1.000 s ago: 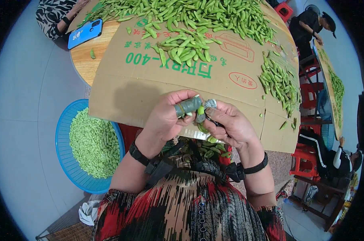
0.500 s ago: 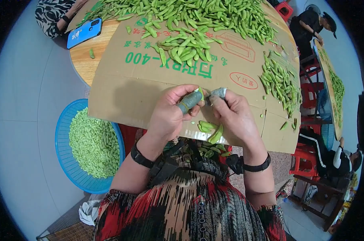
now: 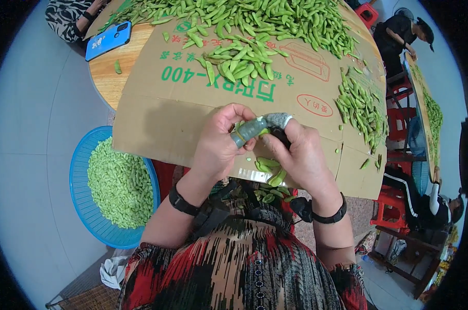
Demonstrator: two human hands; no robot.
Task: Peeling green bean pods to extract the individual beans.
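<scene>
From where I stand: pod (image 3: 264,132) bright green, mostly hidden. Right hand (image 3: 305,152) curled, pinching it; left hand (image 3: 217,139) half-curled alongside, can't tell its grip.

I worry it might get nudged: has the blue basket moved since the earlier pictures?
No. Judged against the wooden table, the blue basket has gone no visible way; the whole view has merely shifted slightly.

Left hand (image 3: 217,139) with grey-green sleeve (image 3: 249,131) on one digit, right hand (image 3: 303,150) with grey finger cover (image 3: 279,120), green pod (image 3: 265,132) between them, flattened cardboard (image 3: 156,113) bearing heaped pods (image 3: 291,26), blue basket (image 3: 79,201) of shelled beans (image 3: 119,186)
</scene>
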